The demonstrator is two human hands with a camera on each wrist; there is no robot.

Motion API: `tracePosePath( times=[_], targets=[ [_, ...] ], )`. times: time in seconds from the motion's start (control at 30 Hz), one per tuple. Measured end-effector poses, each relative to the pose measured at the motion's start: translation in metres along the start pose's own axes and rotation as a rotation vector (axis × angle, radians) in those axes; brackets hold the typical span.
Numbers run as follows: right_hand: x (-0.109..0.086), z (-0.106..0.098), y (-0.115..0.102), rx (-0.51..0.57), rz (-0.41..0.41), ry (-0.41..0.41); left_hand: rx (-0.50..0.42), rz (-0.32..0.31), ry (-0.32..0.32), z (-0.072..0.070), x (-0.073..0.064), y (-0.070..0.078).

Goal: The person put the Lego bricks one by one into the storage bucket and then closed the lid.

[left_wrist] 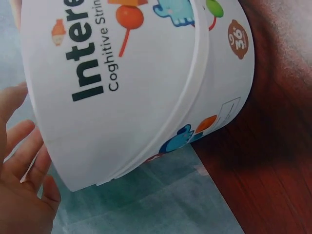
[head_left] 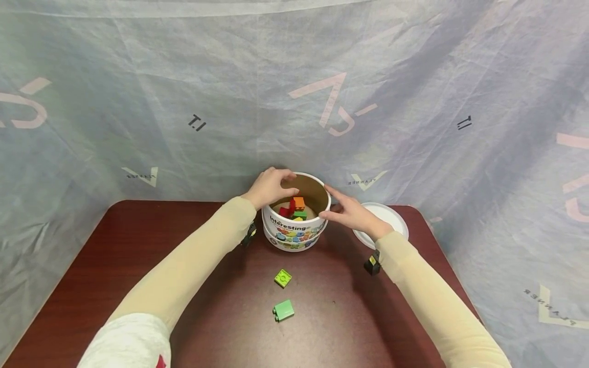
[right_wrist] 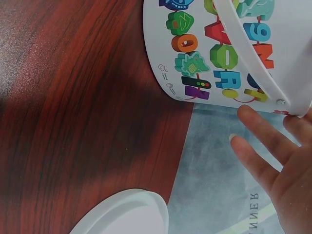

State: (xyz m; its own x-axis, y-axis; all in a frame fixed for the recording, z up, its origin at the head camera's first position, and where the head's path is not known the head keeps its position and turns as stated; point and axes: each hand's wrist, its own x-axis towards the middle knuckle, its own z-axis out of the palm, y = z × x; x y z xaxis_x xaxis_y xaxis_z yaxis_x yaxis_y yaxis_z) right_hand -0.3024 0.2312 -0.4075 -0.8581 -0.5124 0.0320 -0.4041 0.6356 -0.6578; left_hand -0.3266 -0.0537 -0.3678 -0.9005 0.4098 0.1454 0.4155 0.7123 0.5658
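A white round bucket (head_left: 294, 236) printed with "Interesting" and colourful pictures stands at the table's far edge. Inside it lie an orange block (head_left: 299, 203), red blocks, a green block (head_left: 300, 215) and a bit of yellow. My left hand (head_left: 272, 186) is at the bucket's left rim, thumb and fingers spread apart over the opening with nothing seen between them. At the right rim, my right hand (head_left: 352, 212) touches the bucket with extended fingers. In the right wrist view, that hand's fingers (right_wrist: 265, 136) are spread beside the bucket wall.
A lime green block (head_left: 282, 278) and a green block (head_left: 284, 310) lie on the brown table (head_left: 221, 317) in front of the bucket. Behind the right hand lies a white lid (head_left: 391, 217). Grey printed cloth (head_left: 257, 102) hangs around the table.
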Motion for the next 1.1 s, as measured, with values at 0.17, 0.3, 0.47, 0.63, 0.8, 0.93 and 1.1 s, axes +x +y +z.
tracePosePath(
  times=[0.17,0.3,0.47,0.63,0.8,0.93,1.1],
  targets=[
    [-0.001,0.001,0.0,-0.006,0.0,0.001,0.003,0.016,0.004,0.0,-0.008,-0.003],
    [-0.001,0.002,-0.001,-0.004,0.005,-0.012,-0.007,0.03,-0.004,0.0,-0.018,-0.004],
    [-0.002,0.0,-0.003,0.006,0.004,-0.002,-0.067,0.058,-0.006,-0.002,-0.03,0.001],
    [-0.001,0.001,-0.003,0.005,-0.008,0.001,-0.118,0.095,0.014,-0.002,-0.046,0.001],
    [-0.001,0.004,-0.002,0.014,-0.011,0.001,-0.153,0.14,0.048,0.001,-0.063,0.002],
    [-0.001,0.004,-0.001,0.02,-0.007,-0.004,-0.168,0.169,0.05,0.003,-0.079,0.007],
    [-0.001,0.001,0.001,0.018,-0.004,0.0,-0.177,0.2,0.047,0.005,-0.096,0.015]
  ],
)
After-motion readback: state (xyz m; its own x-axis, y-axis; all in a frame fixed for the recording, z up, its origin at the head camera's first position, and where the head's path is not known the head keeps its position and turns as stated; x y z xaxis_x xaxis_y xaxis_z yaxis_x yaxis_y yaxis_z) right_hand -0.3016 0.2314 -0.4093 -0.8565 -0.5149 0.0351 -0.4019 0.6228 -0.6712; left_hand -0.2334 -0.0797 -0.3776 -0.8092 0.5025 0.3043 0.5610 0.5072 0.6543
